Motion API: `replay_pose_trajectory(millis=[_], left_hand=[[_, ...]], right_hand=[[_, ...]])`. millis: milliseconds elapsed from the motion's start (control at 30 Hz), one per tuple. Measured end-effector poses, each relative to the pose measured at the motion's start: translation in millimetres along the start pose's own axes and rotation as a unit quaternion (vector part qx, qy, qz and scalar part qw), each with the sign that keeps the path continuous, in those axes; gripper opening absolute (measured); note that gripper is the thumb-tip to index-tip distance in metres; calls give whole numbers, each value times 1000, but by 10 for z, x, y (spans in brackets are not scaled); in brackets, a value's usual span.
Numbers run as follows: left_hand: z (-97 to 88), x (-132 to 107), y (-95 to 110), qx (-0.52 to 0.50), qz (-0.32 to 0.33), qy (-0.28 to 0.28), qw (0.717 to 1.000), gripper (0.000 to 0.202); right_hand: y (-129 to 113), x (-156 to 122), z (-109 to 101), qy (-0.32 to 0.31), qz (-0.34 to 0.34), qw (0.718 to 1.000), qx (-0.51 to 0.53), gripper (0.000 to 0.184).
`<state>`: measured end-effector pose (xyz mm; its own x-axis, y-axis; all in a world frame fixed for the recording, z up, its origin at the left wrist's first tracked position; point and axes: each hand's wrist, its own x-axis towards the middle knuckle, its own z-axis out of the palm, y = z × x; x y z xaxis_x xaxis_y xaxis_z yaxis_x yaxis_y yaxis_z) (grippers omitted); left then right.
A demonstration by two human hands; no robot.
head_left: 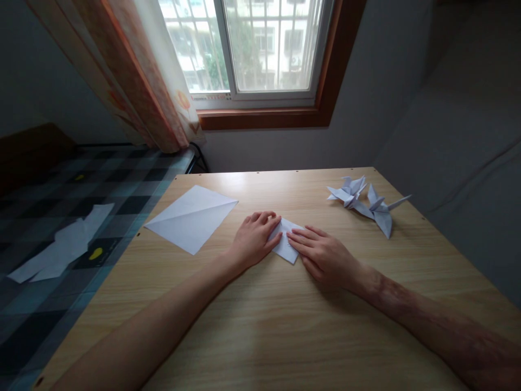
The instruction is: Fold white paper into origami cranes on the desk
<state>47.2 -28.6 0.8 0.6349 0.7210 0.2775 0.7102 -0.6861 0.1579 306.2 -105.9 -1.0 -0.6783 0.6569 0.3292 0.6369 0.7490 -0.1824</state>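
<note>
A small folded sheet of white paper lies on the wooden table between my two hands, one corner pointing toward me. At its left edge, my left hand has its fingers curled and its thumb on the paper, gripping that side. My right hand rests on the right part with its fingers stretched out flat over the surface. Both hands cover portions of the paper, so its full outline is hidden.
A creased square sheet lies at the table's left. Folded paper cranes stand at the back right. Left of the table, paper scraps lie on a checked bed. A window and a curtain are behind.
</note>
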Motion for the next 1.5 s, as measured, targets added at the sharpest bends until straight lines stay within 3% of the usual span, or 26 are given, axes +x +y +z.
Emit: replay_pose_trajectory(millis=[233, 533, 733, 967, 1267, 1500], left_hand=[[5, -14, 5, -5, -3, 2, 1000, 44], [-24, -3, 23, 4, -9, -7, 1000, 44], [-52, 2, 50, 27, -1, 16, 999, 45], [-71, 2, 35, -3, 122, 12, 992, 36], [-29, 16, -8, -5, 120, 2, 993, 31], [-57, 18, 17, -16, 114, 5, 993, 31]], right_hand=[[26, -94, 28, -43, 10, 998, 42, 74], [20, -359, -108, -73, 36, 996, 38, 80], [23, -456, -140, -66, 46, 996, 38, 81], [-18, -447, -129, -34, 51, 998, 33, 78], [-29, -492, -117, 43, 88, 995, 37, 57], [-49, -356, -140, 13, 45, 998, 37, 65]])
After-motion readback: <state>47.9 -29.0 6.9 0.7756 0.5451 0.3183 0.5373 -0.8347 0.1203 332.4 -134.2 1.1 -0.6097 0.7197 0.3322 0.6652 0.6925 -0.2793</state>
